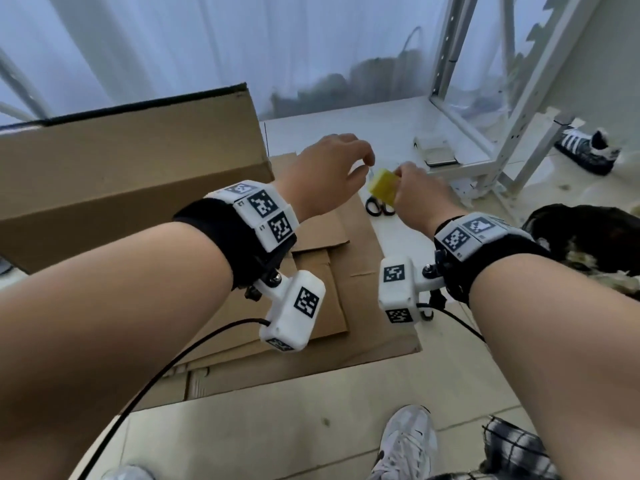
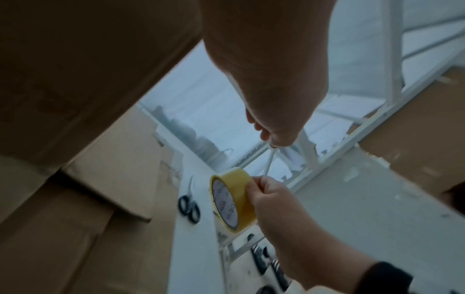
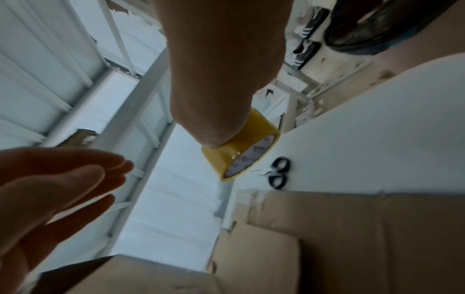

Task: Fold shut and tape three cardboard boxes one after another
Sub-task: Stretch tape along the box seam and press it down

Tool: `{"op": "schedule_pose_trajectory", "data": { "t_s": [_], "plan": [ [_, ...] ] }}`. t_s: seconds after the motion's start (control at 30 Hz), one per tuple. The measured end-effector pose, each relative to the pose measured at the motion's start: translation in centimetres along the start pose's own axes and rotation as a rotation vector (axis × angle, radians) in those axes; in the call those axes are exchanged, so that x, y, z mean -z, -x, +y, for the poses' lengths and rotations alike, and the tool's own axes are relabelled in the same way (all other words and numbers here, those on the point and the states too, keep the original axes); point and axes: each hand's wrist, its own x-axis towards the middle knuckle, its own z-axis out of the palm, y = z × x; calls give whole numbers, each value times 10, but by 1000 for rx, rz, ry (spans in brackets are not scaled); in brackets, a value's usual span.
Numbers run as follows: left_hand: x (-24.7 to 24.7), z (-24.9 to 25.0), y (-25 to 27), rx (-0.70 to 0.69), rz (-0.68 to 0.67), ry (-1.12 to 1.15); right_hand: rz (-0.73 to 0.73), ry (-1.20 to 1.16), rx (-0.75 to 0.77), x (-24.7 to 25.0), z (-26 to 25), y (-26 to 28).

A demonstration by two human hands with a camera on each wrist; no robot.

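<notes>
My right hand (image 1: 398,178) grips a yellow tape roll (image 1: 381,188) in the air over the white floor. My left hand (image 1: 369,164) hovers just left of the roll, thumb and fingertips brought together. In the left wrist view a thin clear strip runs from those fingertips (image 2: 273,144) down to the tape roll (image 2: 241,199), so they pinch the tape's free end. The right wrist view shows the roll (image 3: 226,157) under my right thumb. A large brown cardboard box (image 1: 131,174) stands at the left. Flattened cardboard (image 1: 329,306) lies on the floor below my wrists.
Black-handled scissors (image 1: 379,206) lie on the floor beside the flat cardboard, under the roll. A white metal rack (image 1: 485,98) stands at the back right, with a striped shoe (image 1: 588,150) beyond it. A dark bundle (image 1: 581,237) lies at the right. My own sneaker (image 1: 405,441) is at the bottom.
</notes>
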Motion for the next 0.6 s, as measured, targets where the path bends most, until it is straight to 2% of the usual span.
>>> {"op": "schedule_pose_trajectory", "data": {
  "t_s": [0.13, 0.2, 0.33, 0.4, 0.5, 0.6],
  "plan": [
    [50, -10, 9, 29, 88, 54, 180, -257, -13, 27, -42, -7],
    [75, -20, 19, 63, 155, 68, 228, -414, 28, 39, -67, -8],
    [123, -48, 49, 262, 276, 201, 306, -722, 296, 65, -132, 0],
    [142, -62, 69, 365, 297, 329, 158, -864, 397, 73, -165, 11],
    [162, -84, 102, 457, 320, 515, -193, -1034, 481, 74, -206, 23],
    [173, -102, 133, 548, 356, 784, -349, -1128, 530, 66, -241, 29]
  ]
}}
